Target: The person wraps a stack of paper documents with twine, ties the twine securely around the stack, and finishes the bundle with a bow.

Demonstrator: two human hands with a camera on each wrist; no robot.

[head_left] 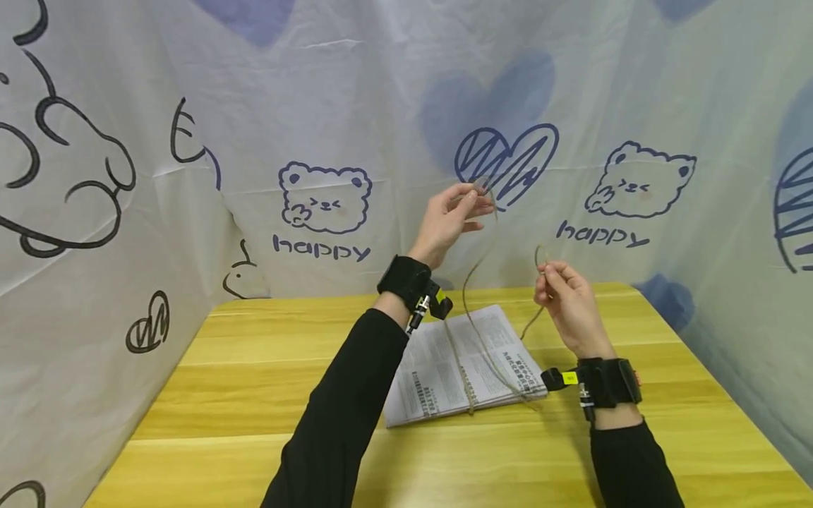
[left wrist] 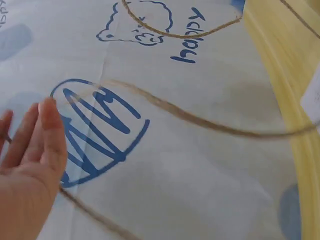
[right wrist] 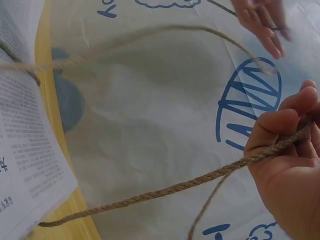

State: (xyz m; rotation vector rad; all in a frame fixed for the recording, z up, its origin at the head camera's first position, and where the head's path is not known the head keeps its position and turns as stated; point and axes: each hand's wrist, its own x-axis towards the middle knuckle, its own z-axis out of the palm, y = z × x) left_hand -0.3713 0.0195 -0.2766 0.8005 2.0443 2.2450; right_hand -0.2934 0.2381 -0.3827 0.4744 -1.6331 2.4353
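My left hand (head_left: pixel 454 219), raised above the table, has thumb and index finger close together at a thin brown jute rope (head_left: pixel 470 286). The exact finger contact is unclear. Rope also passes behind that hand in the left wrist view, and a blurred length curves near the fingertips. Lower and to the right, my right hand (right wrist: pixel 285 135) pinches another part of the rope (right wrist: pixel 190 182), with a small loop above its fingers. Below both hands lies a flat stack of newspapers (head_left: pixel 476 346), rope running across its top.
The stack rests on a yellow wood-grain table (head_left: pixel 254 388). Close behind and at the sides hangs a pale cloth (head_left: pixel 400 106) printed with hearts and bears. Black bands with small cameras sit on both wrists.
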